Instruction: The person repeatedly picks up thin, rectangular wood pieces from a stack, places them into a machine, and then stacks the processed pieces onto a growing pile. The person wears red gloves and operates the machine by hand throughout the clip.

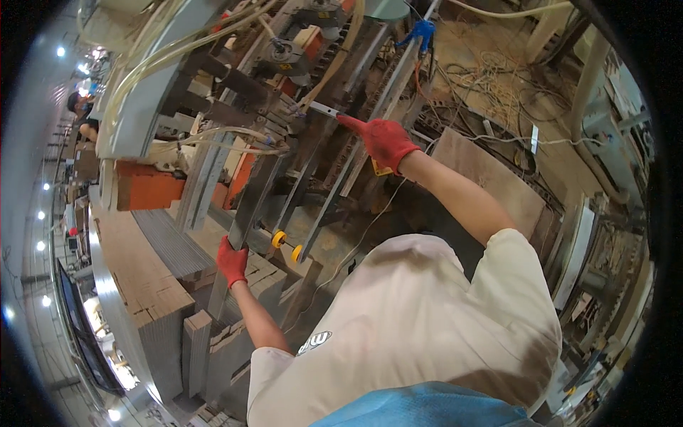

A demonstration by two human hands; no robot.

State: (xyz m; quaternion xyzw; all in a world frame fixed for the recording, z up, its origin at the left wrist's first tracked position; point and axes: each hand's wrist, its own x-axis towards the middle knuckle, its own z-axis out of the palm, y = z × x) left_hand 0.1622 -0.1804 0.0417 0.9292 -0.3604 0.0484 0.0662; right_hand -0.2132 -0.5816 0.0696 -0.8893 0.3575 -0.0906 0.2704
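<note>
At the machine's [146, 107] near left, a long dark board [252, 204] has the left hand's [233, 262] fingers seemingly clamped on its near end, while the right hand [386, 144], farther off, extends its forefinger to a metal bar [324, 109], grip unclear — apparently a positioning step, calling for steady alignment.

The board stack [146, 274] lies left of the machine's rails [327, 205], two wheels [279, 239] sit at their near end, a panel [487, 167] lies right, and strands [501, 89] lie far right on the floor [455, 53].
</note>
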